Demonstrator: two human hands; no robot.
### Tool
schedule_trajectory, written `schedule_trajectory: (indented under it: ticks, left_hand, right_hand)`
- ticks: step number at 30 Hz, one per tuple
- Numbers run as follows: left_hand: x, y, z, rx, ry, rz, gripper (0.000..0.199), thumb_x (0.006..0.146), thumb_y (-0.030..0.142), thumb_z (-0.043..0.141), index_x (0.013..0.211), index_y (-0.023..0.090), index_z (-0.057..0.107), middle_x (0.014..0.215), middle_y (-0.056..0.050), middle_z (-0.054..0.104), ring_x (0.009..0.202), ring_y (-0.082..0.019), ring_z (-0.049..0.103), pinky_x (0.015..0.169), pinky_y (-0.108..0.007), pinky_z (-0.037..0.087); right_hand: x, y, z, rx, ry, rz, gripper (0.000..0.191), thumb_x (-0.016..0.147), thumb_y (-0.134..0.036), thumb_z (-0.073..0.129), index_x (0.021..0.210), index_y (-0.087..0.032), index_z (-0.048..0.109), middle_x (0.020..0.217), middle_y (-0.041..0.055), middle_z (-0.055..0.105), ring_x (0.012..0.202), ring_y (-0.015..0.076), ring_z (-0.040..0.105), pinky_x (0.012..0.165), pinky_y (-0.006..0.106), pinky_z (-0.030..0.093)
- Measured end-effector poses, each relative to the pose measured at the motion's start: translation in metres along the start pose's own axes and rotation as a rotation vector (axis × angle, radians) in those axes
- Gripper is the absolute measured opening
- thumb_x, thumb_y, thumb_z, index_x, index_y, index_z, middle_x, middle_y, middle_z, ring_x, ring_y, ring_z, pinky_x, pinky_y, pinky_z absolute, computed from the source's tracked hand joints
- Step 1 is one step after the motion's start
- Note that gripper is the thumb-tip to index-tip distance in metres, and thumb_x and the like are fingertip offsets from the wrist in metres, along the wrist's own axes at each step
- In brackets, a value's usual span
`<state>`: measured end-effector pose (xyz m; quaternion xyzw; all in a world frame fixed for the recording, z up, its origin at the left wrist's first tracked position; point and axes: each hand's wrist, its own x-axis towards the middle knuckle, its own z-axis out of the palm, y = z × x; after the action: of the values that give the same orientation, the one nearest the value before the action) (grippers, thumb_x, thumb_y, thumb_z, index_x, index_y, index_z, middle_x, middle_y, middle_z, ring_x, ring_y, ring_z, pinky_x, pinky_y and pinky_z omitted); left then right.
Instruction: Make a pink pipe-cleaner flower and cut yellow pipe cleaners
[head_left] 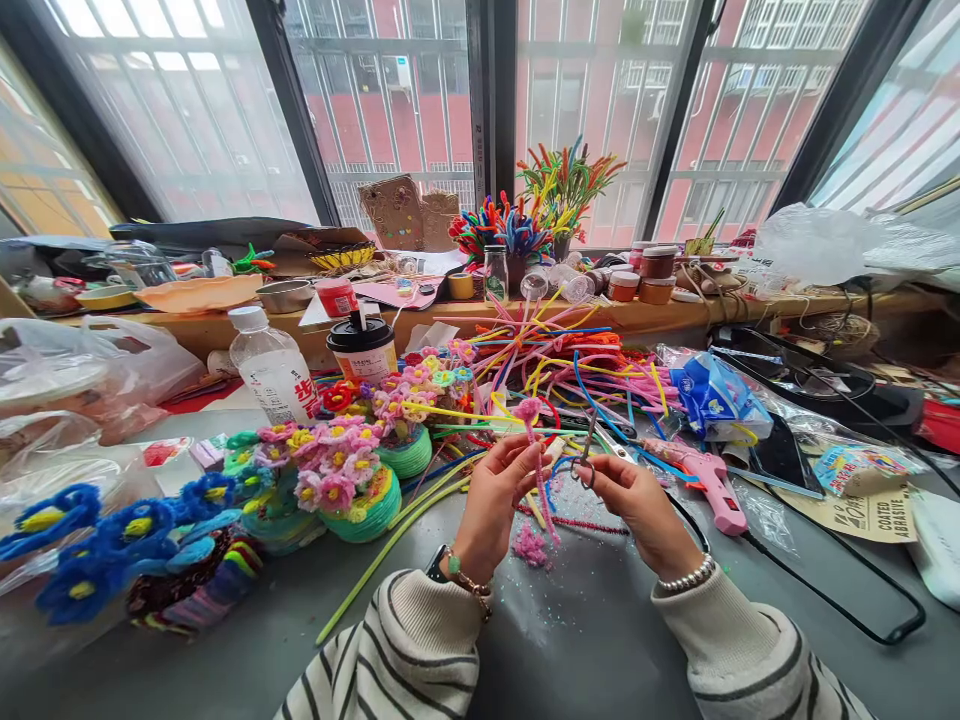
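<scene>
Pinched in my left hand (496, 500) is a pink fuzzy pipe cleaner (538, 475), upright, with a fluffy knot at its top and its lower end hanging toward the table. My right hand (645, 505) has its fingers closed on the handles of small dark scissors (585, 458), whose blades point up, apart from the pink stem. Beneath the hands lies a pink fluffy clump (531, 546) among glittery specks. A dark red pipe cleaner (592, 525) rests on the grey table just behind it.
Pipe-cleaner flowers (345, 465) fill the left side, beside a plastic bottle (274, 365) and a lidded cup (363, 347). Loose pipe cleaners (555, 360) are piled behind the hands. A pink glue gun (705, 480) with a black cord and a blue packet (716, 393) are at the right.
</scene>
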<state>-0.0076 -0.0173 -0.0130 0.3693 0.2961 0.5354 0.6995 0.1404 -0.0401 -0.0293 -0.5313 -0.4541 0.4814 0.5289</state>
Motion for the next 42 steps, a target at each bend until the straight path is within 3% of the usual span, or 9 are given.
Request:
schedule_trajectory:
  ticks: [6, 14, 22, 26, 30, 42]
  left_hand:
    - [0.001, 0.0, -0.001, -0.032, 0.007, -0.014, 0.013, 0.066, 0.02, 0.061, 0.078, 0.016, 0.058, 0.074, 0.0, 0.062, 0.069, -0.01, 0.059, 0.063, -0.018, 0.045]
    - [0.001, 0.0, -0.002, -0.03, 0.043, -0.01, 0.013, 0.065, 0.022, 0.062, 0.076, 0.016, 0.06, 0.072, 0.0, 0.063, 0.066, -0.008, 0.058, 0.058, -0.017, 0.043]
    - [0.0, 0.001, 0.0, -0.094, 0.067, 0.037, 0.008, 0.064, 0.022, 0.062, 0.07, 0.017, 0.061, 0.064, 0.004, 0.059, 0.058, -0.004, 0.053, 0.051, -0.014, 0.04]
    - [0.0, 0.002, -0.001, -0.097, 0.07, 0.06, 0.007, 0.065, 0.022, 0.062, 0.071, 0.018, 0.061, 0.066, 0.004, 0.059, 0.058, -0.003, 0.052, 0.053, -0.014, 0.04]
    - [0.001, 0.001, -0.002, -0.11, 0.059, 0.083, 0.007, 0.066, 0.022, 0.061, 0.072, 0.018, 0.061, 0.068, 0.004, 0.058, 0.059, -0.003, 0.051, 0.055, -0.014, 0.039]
    - [-0.001, 0.001, 0.001, -0.153, -0.037, 0.044, 0.005, 0.067, 0.02, 0.06, 0.07, 0.016, 0.06, 0.066, 0.004, 0.057, 0.061, -0.004, 0.051, 0.058, -0.014, 0.039]
  right_hand:
    - [-0.002, -0.002, 0.005, 0.099, -0.094, 0.074, 0.026, 0.062, -0.035, 0.063, 0.075, -0.013, 0.058, 0.051, -0.0074, 0.036, 0.041, 0.0021, 0.017, 0.04, 0.021, 0.008]
    - [-0.006, -0.007, 0.01, 0.085, -0.161, 0.061, 0.028, 0.062, -0.04, 0.062, 0.064, -0.014, 0.051, 0.048, -0.0085, 0.027, 0.043, 0.0034, 0.016, 0.041, 0.022, 0.009]
    - [-0.008, -0.003, 0.009, -0.095, -0.352, -0.079, 0.033, 0.074, -0.044, 0.047, 0.066, -0.013, 0.056, 0.049, -0.0061, 0.028, 0.045, 0.0055, 0.022, 0.043, 0.022, 0.014]
    - [-0.01, -0.002, 0.012, -0.187, -0.436, -0.163, 0.039, 0.075, -0.05, 0.042, 0.059, -0.015, 0.048, 0.051, -0.0047, 0.032, 0.048, 0.0067, 0.027, 0.044, 0.022, 0.019]
    - [-0.014, -0.001, 0.014, -0.322, -0.578, -0.259, 0.048, 0.069, -0.063, 0.036, 0.065, -0.016, 0.044, 0.058, -0.003, 0.037, 0.053, 0.0089, 0.031, 0.047, 0.022, 0.024]
    - [-0.015, 0.001, 0.017, -0.555, -0.661, -0.375, 0.061, 0.066, -0.071, 0.025, 0.068, -0.015, 0.049, 0.06, -0.0008, 0.043, 0.053, 0.01, 0.036, 0.047, 0.022, 0.027]
